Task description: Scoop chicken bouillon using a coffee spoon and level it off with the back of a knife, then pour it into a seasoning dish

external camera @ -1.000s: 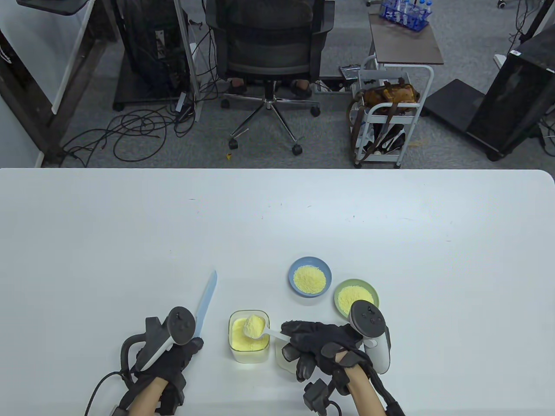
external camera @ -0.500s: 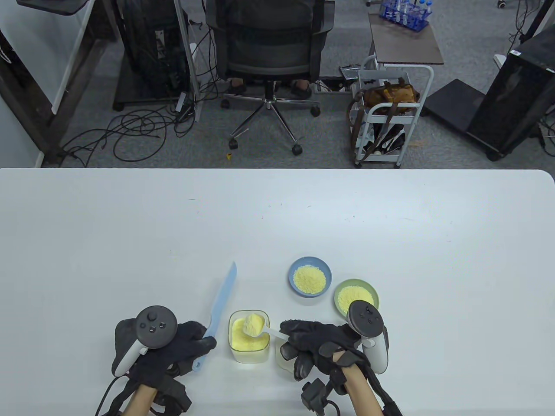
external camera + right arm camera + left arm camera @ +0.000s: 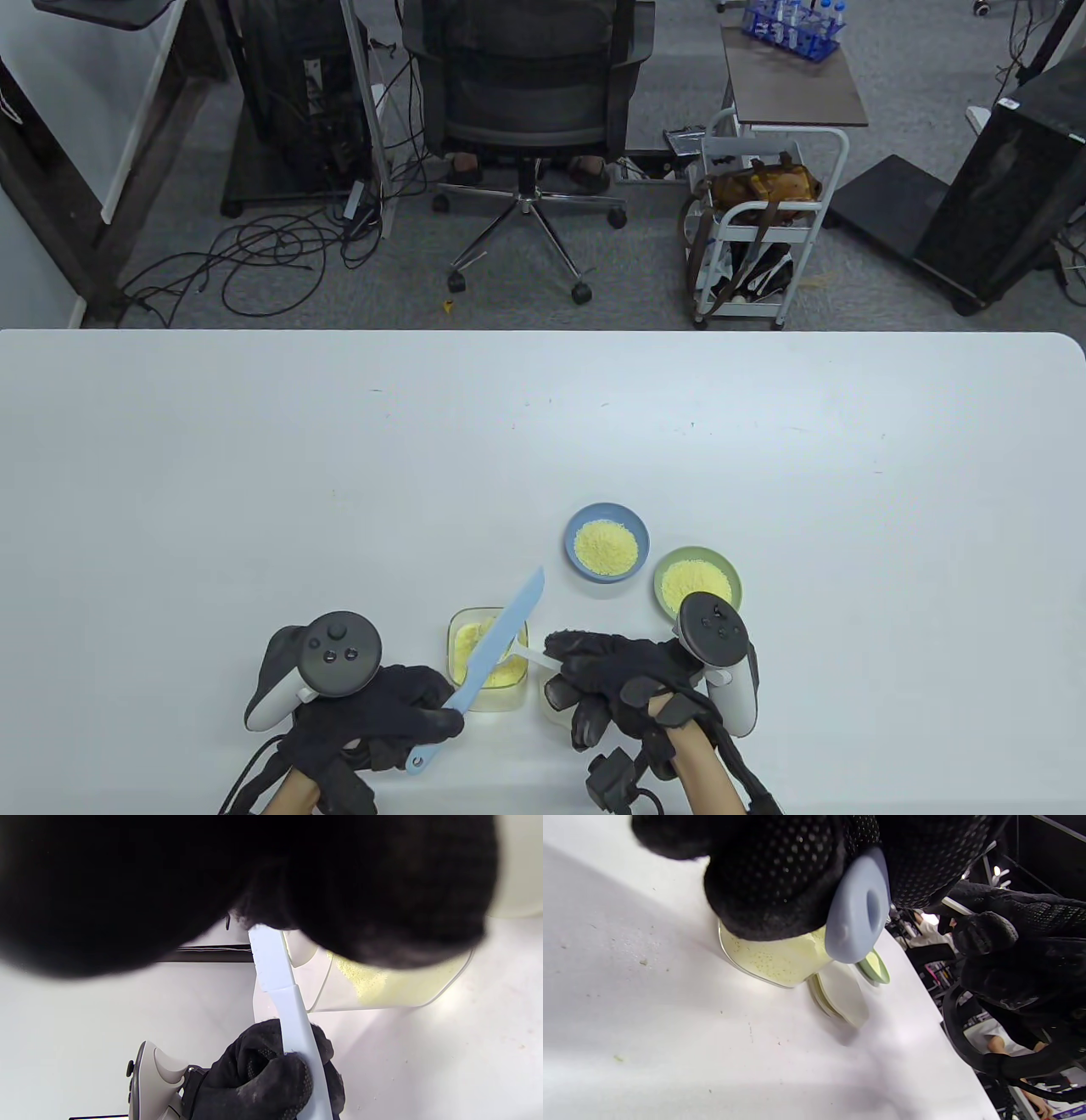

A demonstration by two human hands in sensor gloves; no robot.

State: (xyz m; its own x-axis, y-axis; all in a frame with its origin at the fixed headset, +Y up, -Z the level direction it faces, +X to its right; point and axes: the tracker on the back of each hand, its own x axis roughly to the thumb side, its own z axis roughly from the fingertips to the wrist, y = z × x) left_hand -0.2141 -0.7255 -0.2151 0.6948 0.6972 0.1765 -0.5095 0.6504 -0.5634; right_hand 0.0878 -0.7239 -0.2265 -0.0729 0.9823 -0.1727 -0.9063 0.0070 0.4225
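My left hand point(image 3: 422, 711) grips the handle of a light blue plastic knife point(image 3: 501, 645). Its blade slants up to the right across the clear container of yellow bouillon point(image 3: 475, 679) and covers the spoon's bowl. My right hand point(image 3: 585, 671) pinches the white coffee spoon's handle point(image 3: 530, 654) at the container's right side. In the left wrist view the knife's butt end point(image 3: 857, 908) sticks out of my fist above the container point(image 3: 772, 961). From the right wrist, the blade point(image 3: 284, 993) runs from my left hand point(image 3: 271, 1073) up past the container point(image 3: 394, 984).
A blue dish point(image 3: 607, 543) and a green dish point(image 3: 697, 581), both holding yellow granules, stand just beyond my right hand. A white lid point(image 3: 840, 993) lies on the table point(image 3: 254, 475) right of the container, under my right hand.
My left hand has moved right and swung the knife from beside the container to lie across it, over the heaped spoon. My right hand has barely moved.
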